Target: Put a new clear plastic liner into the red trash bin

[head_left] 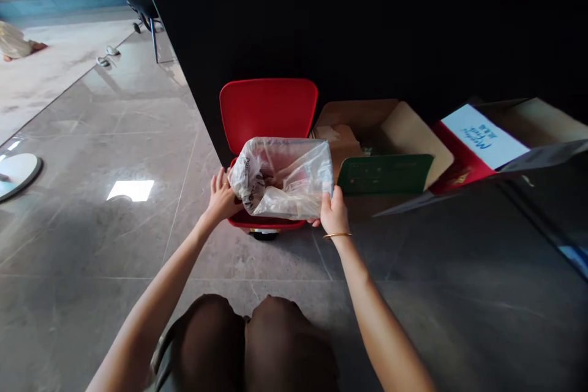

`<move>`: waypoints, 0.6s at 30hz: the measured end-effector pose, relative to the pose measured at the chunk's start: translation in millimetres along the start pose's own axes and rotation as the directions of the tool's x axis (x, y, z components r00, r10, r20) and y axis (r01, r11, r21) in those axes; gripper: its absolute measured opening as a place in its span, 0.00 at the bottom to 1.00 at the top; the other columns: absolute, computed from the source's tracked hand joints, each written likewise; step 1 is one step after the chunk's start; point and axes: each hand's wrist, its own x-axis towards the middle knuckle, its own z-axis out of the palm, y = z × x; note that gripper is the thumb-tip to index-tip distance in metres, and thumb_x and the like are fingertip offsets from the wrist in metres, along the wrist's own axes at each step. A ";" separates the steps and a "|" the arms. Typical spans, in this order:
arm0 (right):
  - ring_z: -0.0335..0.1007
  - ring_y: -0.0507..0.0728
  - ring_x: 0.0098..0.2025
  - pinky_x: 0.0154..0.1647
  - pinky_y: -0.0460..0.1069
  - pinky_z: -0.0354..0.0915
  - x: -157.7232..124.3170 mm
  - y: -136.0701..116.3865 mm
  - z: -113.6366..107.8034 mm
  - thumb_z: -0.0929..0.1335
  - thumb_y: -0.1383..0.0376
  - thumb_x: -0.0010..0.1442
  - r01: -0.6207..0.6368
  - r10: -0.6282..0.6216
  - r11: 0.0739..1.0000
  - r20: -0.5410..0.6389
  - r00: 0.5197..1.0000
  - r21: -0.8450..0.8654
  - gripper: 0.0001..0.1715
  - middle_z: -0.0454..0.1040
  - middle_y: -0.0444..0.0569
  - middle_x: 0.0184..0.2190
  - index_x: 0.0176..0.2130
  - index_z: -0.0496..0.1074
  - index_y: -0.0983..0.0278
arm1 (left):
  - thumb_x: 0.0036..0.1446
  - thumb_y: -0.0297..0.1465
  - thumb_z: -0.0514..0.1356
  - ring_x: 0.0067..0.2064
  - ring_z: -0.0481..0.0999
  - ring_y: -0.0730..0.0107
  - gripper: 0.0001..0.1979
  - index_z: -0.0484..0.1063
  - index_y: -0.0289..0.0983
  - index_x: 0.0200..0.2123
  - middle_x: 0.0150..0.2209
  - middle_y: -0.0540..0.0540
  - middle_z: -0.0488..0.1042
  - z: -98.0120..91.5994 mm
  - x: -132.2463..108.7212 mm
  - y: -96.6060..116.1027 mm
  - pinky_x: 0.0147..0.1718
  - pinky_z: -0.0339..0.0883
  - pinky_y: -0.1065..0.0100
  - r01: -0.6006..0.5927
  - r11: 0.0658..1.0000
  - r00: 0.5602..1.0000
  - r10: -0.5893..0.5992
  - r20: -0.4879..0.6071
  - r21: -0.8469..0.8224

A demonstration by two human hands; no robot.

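A red bin (269, 111) stands on the floor with its lid raised against a dark panel. Over its opening sits an inner bucket lined with a clear plastic bag (298, 180), tilted and lifted at the right side. The bag is folded over the rim, with dark print at the left end. My right hand (334, 211), with a gold bangle at the wrist, grips the right end of the lined bucket. At the left end, my left hand (223, 197) has its fingers apart and touches the bag's edge; its fingertips are partly hidden.
An open cardboard box (386, 174) with a green flap stands right of the bin. Farther right is another open box (484, 135) in red and white. A black chair (142, 3), a round white base (18, 174) and part of a person (13, 41) appear at left.
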 end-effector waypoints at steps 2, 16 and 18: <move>0.70 0.56 0.15 0.14 0.48 0.62 -2.5 0.4 -1.7 0.56 0.55 0.67 0.005 -0.005 1.000 -0.020 1.000 -0.011 0.31 0.79 0.59 0.36 0.62 0.58 0.67 | 0.52 0.33 0.60 0.67 0.57 0.43 0.33 0.64 0.34 0.62 0.65 0.30 0.61 -10.6 -5.5 -16.9 0.63 0.55 0.46 0.143 0.984 0.989 -0.147 -0.026 -0.106; 0.71 0.56 0.20 0.19 0.49 0.64 5.9 14.6 35.6 0.55 0.53 0.66 0.086 -0.087 0.995 -0.015 0.996 -0.050 0.32 0.78 0.57 0.36 0.61 0.63 0.69 | 0.63 0.32 0.51 0.45 0.78 0.54 0.20 0.66 0.36 0.57 0.44 0.37 0.79 -26.7 35.3 20.7 0.42 0.69 0.60 0.267 0.941 0.962 -0.273 0.001 -0.206; 0.74 0.59 0.28 0.27 0.50 0.67 9.8 20.4 41.1 0.56 0.55 0.66 0.154 -0.168 0.977 -0.085 0.982 -0.148 0.29 0.77 0.57 0.35 0.57 0.67 0.70 | 0.64 0.32 0.48 0.46 0.76 0.53 0.18 0.71 0.35 0.51 0.43 0.36 0.77 -21.9 33.7 15.2 0.44 0.68 0.59 0.250 0.961 0.965 -0.258 -0.054 -0.120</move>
